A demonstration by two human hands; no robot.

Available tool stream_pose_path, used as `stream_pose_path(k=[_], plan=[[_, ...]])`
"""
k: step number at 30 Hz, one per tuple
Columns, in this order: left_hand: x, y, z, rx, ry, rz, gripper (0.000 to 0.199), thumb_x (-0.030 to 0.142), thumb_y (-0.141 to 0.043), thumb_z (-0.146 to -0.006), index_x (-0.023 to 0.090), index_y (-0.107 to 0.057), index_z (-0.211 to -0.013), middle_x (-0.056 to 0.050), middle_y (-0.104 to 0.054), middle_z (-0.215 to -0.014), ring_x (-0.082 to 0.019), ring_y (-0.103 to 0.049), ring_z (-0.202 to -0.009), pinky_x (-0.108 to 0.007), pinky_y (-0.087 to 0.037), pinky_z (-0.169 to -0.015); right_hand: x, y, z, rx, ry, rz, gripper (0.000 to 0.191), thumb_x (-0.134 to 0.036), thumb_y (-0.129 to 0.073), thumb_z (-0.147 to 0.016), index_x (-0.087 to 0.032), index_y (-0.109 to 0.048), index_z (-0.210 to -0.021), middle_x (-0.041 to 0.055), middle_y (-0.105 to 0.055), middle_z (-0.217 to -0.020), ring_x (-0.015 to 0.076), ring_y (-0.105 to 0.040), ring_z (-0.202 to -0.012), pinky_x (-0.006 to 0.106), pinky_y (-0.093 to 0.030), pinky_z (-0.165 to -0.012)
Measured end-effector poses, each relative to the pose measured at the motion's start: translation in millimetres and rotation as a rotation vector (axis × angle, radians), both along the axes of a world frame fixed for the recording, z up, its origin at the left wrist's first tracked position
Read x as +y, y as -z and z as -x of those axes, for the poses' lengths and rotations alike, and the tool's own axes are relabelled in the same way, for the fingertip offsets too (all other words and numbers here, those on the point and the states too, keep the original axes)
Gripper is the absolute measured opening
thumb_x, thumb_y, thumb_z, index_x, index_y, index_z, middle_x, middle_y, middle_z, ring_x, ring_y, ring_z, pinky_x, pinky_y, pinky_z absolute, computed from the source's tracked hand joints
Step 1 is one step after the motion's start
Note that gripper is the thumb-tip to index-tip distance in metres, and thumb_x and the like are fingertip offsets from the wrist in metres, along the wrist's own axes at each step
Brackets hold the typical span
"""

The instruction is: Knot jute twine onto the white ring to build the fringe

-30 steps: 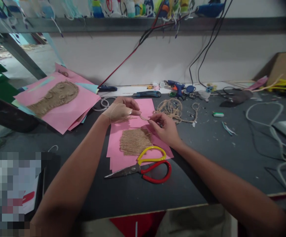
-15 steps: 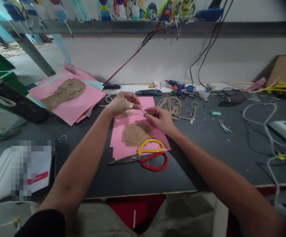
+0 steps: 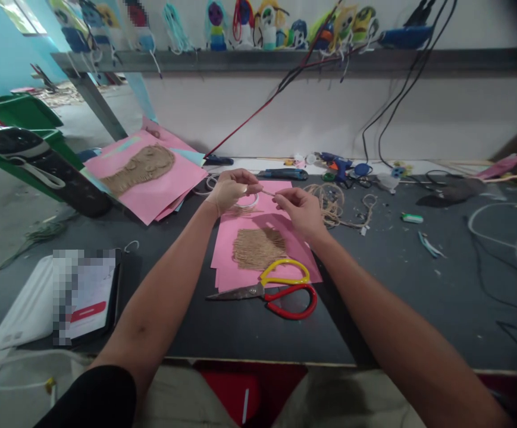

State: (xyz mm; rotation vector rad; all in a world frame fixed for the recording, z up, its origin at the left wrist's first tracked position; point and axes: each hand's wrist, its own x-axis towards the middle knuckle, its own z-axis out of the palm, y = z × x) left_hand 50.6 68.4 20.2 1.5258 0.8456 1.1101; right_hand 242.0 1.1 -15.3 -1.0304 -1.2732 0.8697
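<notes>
Above the pink paper [image 3: 225, 249], a short piece of twine [image 3: 268, 192] stretches between my two hands. The fingertips of my left hand [image 3: 235, 189] pinch one end of it. My right hand [image 3: 300, 208] pinches the other end between thumb and finger. Below the hands, a patch of brown twine strips [image 3: 258, 248] lies on the paper. Scissors with one yellow and one red handle [image 3: 291, 301] rest across the paper's lower edge, blades pointing left. A white ring [image 3: 246, 203] and some loose strands lie under my left hand. Loose twine [image 3: 329, 205] is heaped right of my right hand.
Pink sheets with a twine figure [image 3: 140, 169] and a black bottle [image 3: 57, 175] stand at the left. A phone [image 3: 95, 297] lies front left. Behind are a blue cutter [image 3: 284, 173] and a glue gun [image 3: 336, 163]. White cable [image 3: 499, 208] runs at the right.
The view has shifted, so everything sits a little further right. My hands have moved slightly apart, and the twine between them now looks straighter and more level.
</notes>
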Motion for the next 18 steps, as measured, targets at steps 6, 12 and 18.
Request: stream_pose_path(k=[6, 12, 18], plan=[[-1.1, 2.1, 1.2, 0.056, 0.009, -0.001, 0.024, 0.022, -0.086, -0.061, 0.015, -0.067, -0.074, -0.004, -0.072, -0.077, -0.012, -0.063, -0.071, -0.03, -0.05, -0.072, 0.2, 18.1, -0.8, -0.13, 0.087, -0.007, 0.02, -0.036, -0.072, -0.082, -0.017, -0.071, -0.089, 0.0038, -0.074, -0.077, 0.017, -0.069, -0.07, 0.033, -0.056, -0.071], [-2.6, 3.6, 2.6, 0.177, 0.053, 0.033, 0.023, 0.022, -0.085, -0.058, 0.015, -0.068, -0.072, -0.006, -0.072, -0.074, -0.014, -0.064, -0.067, -0.03, -0.049, -0.066, 2.3, 28.1, -2.9, -0.214, 0.131, -0.059, 0.018, -0.037, -0.065, -0.089, -0.018, -0.068, -0.09, 0.0035, -0.072, -0.079, 0.0171, -0.068, -0.073, 0.032, -0.053, -0.071], [0.9, 3.3, 8.8, 0.33, 0.102, -0.023, 0.017, 0.024, -0.081, -0.061, 0.017, -0.072, -0.074, -0.007, -0.073, -0.073, -0.015, -0.063, -0.065, -0.029, -0.048, -0.061, 1.5, 27.4, -4.9, -0.275, 0.164, -0.052, 0.018, -0.035, -0.069, -0.085, -0.018, -0.069, -0.087, 0.0045, -0.072, -0.079, 0.0177, -0.065, -0.071, 0.032, -0.051, -0.068]])
